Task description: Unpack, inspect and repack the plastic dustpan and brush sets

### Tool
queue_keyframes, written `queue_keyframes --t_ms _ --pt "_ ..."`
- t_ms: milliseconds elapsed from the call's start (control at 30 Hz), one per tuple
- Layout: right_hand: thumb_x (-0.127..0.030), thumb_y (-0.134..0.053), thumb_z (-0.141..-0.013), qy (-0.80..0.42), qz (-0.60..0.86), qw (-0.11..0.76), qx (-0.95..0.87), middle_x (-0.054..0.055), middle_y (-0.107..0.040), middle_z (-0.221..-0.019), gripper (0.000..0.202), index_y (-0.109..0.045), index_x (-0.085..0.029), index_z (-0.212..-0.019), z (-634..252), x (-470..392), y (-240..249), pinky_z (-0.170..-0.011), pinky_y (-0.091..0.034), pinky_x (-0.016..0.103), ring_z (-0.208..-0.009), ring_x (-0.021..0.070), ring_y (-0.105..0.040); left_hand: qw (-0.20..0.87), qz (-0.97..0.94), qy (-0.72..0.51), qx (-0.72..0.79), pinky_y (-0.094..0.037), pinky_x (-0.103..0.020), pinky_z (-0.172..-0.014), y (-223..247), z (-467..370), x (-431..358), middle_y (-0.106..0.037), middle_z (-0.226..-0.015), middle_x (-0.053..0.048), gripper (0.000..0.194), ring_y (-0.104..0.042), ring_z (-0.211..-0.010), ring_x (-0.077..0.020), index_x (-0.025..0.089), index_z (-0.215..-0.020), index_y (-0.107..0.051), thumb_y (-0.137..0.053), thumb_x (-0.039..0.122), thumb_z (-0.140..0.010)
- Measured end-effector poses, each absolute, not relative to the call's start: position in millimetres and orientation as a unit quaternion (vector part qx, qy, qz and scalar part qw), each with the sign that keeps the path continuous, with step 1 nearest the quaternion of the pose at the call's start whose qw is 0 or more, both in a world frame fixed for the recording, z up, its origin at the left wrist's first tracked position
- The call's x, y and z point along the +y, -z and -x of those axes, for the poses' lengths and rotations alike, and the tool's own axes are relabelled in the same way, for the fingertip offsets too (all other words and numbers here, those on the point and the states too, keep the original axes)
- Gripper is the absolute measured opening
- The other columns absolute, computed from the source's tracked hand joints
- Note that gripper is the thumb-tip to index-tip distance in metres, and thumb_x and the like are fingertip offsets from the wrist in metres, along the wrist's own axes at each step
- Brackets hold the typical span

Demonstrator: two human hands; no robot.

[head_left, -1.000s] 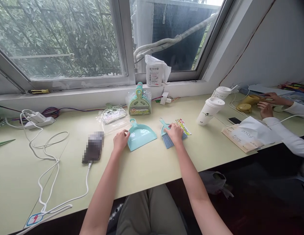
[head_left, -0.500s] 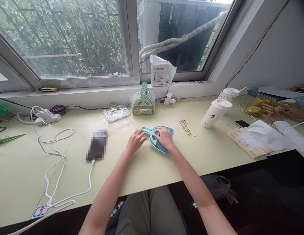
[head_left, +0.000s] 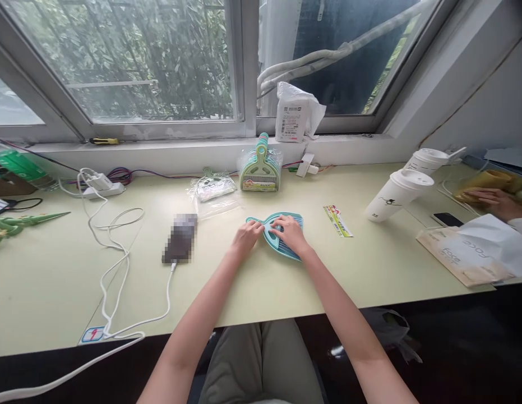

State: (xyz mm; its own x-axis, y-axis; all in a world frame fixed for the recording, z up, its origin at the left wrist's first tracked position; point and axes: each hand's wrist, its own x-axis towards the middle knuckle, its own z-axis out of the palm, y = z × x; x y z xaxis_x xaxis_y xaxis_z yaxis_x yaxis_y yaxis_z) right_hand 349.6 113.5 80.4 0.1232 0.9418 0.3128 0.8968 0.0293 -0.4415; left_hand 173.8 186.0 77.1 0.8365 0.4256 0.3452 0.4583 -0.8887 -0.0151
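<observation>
A small turquoise dustpan-and-brush set (head_left: 274, 242) lies flat on the table in front of me, its handle pointing left and its bristles to the right. Closed over the handle is my left hand (head_left: 247, 235). My right hand (head_left: 291, 233) grips the wide part from above, fingers curled near its oval opening, covering much of the bristle side. Right of it a colourful label card (head_left: 338, 221) lies on the table. Behind stands a stack of similar dustpan sets (head_left: 259, 168) in clear wrap, and to its left a set in a plastic bag (head_left: 214, 188).
A phone (head_left: 180, 238) with a white cable lies left. White cups (head_left: 399, 193), a tissue pack (head_left: 466, 252) and another person's hand (head_left: 494, 202) are at right. Green scissors (head_left: 29, 220) and a power strip (head_left: 104, 189) are far left; the table's front edge is near my lap.
My left hand has closed onto the dustpan set's handle, while my right hand stays on the wide part. The whole view has shifted, with things appearing further right.
</observation>
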Motion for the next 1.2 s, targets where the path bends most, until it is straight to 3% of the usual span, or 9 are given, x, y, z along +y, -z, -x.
queue_keyframes --t_ms 100,233,367,467,533,633,767,1000,1200 --pt "-0.037 -0.059 -0.083 -0.019 0.707 0.269 -0.654 0.005 -0.065 -0.099 0.018 -0.067 -0.023 -0.090 -347 112 -79 -0.082 -0.040 0.036 -0.093 0.0229 -0.052 0.018 0.951 0.180 -0.251 -0.045 -0.032 -0.075 -76 -176 185 -0.062 -0.089 -0.007 0.026 -0.054 -0.090 -0.0212 0.020 -0.093 -0.061 -0.041 0.006 -0.084" --pt "-0.043 -0.059 -0.081 -0.019 0.721 0.295 -0.627 0.004 -0.066 -0.094 0.022 -0.067 -0.023 -0.085 -349 110 -80 -0.079 -0.041 0.033 -0.094 0.0227 -0.055 -0.093 0.891 0.325 -0.304 -0.035 -0.041 -0.100 -80 -176 181 -0.056 -0.117 -0.008 0.031 -0.046 -0.114 -0.0225 0.024 -0.112 -0.056 -0.044 0.014 -0.086" --pt "-0.052 -0.057 -0.078 -0.002 0.744 0.414 -0.524 0.005 -0.065 -0.089 0.032 -0.066 -0.021 -0.082 -348 111 -83 -0.076 -0.042 0.031 -0.086 0.0204 -0.057 -0.397 0.724 0.436 -0.357 -0.035 -0.043 -0.101 -85 -184 170 -0.043 -0.134 -0.013 0.051 -0.043 -0.122 -0.0246 0.021 -0.134 -0.035 -0.048 0.035 -0.087" --pt "-0.056 -0.055 -0.078 -0.015 0.724 0.471 -0.504 0.006 -0.064 -0.087 0.038 -0.065 -0.019 -0.084 -346 114 -85 -0.072 -0.043 0.030 -0.074 0.0178 -0.056 -0.659 0.640 0.296 -0.262 -0.044 -0.040 -0.091 -84 -191 161 -0.049 -0.129 -0.012 0.051 -0.051 -0.115 -0.0248 0.021 -0.130 -0.038 -0.050 0.042 -0.084" --pt "-0.054 -0.050 -0.082 -0.028 0.703 0.486 -0.518 0.007 -0.064 -0.089 0.040 -0.066 -0.018 -0.087 -353 114 -84 -0.073 -0.045 0.031 -0.075 0.0178 -0.056 -0.722 0.596 0.248 -0.249 -0.045 -0.038 -0.088 -82 -193 160 -0.053 -0.124 -0.010 0.050 -0.052 -0.113 -0.0252 0.022 -0.124 -0.044 -0.057 0.038 -0.079" --pt "-0.046 -0.039 -0.088 0.048 0.753 0.491 -0.436 0.015 -0.060 -0.109 0.041 -0.063 -0.016 -0.102 -386 111 -74 -0.087 -0.043 0.042 -0.100 0.0250 -0.055 -0.727 0.542 0.289 -0.309 -0.045 -0.035 -0.089 -78 -189 171 -0.057 -0.117 -0.007 0.045 -0.054 -0.109 -0.0232 0.021 -0.117 -0.050 -0.058 0.028 -0.073" --pt "-0.038 -0.049 -0.081 0.066 0.892 0.341 -0.291 0.023 -0.035 -0.142 0.053 -0.050 -0.013 -0.127 -444 104 -51 -0.101 -0.016 0.066 -0.134 0.0396 -0.023 -0.715 0.507 0.350 -0.331 -0.045 -0.034 -0.089 -77 -177 194 -0.061 -0.111 -0.004 0.040 -0.057 -0.104 -0.0213 0.022 -0.112 -0.055 -0.054 0.027 -0.073" --pt "-0.031 -0.045 -0.084 -0.050 0.797 0.329 -0.504 0.008 -0.059 -0.126 0.027 -0.066 -0.022 -0.098 -429 115 -43 -0.111 -0.008 0.057 -0.121 0.0244 -0.049 -0.719 0.475 0.379 -0.338 -0.044 -0.037 -0.094 -83 -171 205 -0.062 -0.109 -0.002 0.043 -0.058 -0.106 -0.0221 0.026 -0.115 -0.054 -0.057 0.038 -0.075" --pt "-0.030 -0.050 -0.083 -0.046 0.811 0.320 -0.488 0.012 -0.046 -0.139 0.038 -0.059 -0.019 -0.119 -415 120 -40 -0.110 -0.014 0.058 -0.135 0.0294 -0.033 -0.724 0.465 0.392 -0.325 -0.042 -0.035 -0.097 -83 -172 205 -0.061 -0.115 -0.001 0.042 -0.054 -0.112 -0.0214 0.027 -0.116 -0.055 -0.058 0.038 -0.076"
